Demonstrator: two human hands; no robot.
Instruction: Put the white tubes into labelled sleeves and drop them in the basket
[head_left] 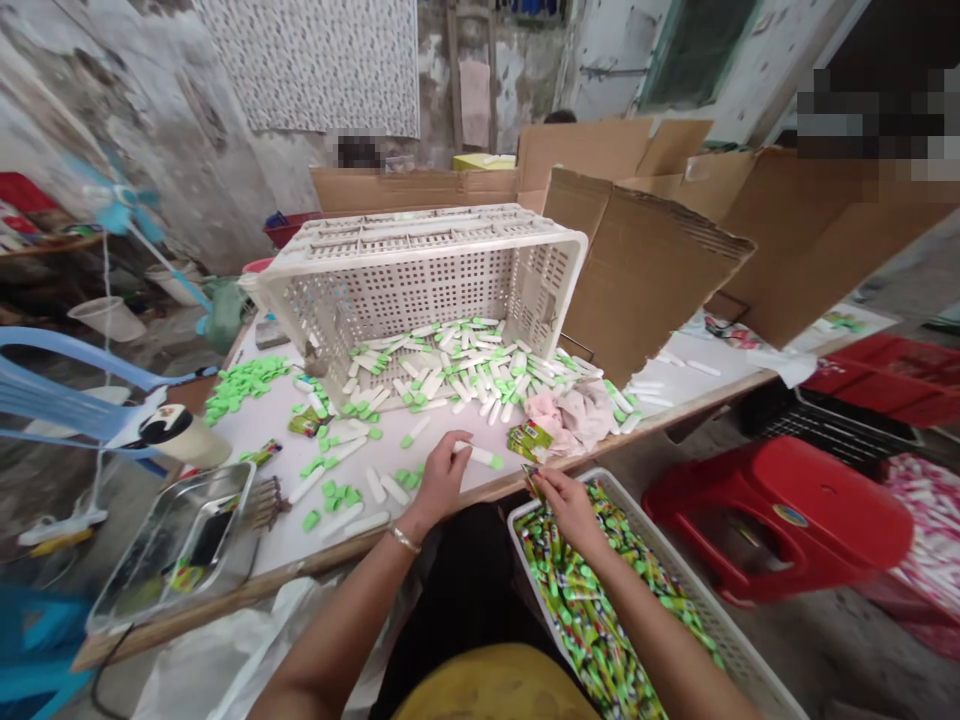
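Note:
My left hand (442, 478) rests on the table edge, fingers pinched on a white tube with a green cap (476, 454). My right hand (568, 505) hovers over a white basket (731, 640) full of green wrapped packets, pinching one packet (534, 480) at its top. A small stack of green wrappers (529, 438) lies on the table just beyond. A white crate (420, 285) tipped on its side spills several white tubes and green caps (450, 375) over the table.
A pink cloth (574, 415) lies by the wrappers. A metal tray (176, 545) sits at the table's left corner, a pile of green caps (244, 382) behind it. Cardboard boxes (645, 260) stand at the back. A red stool (780, 515) is on the right, a blue chair (52, 395) on the left.

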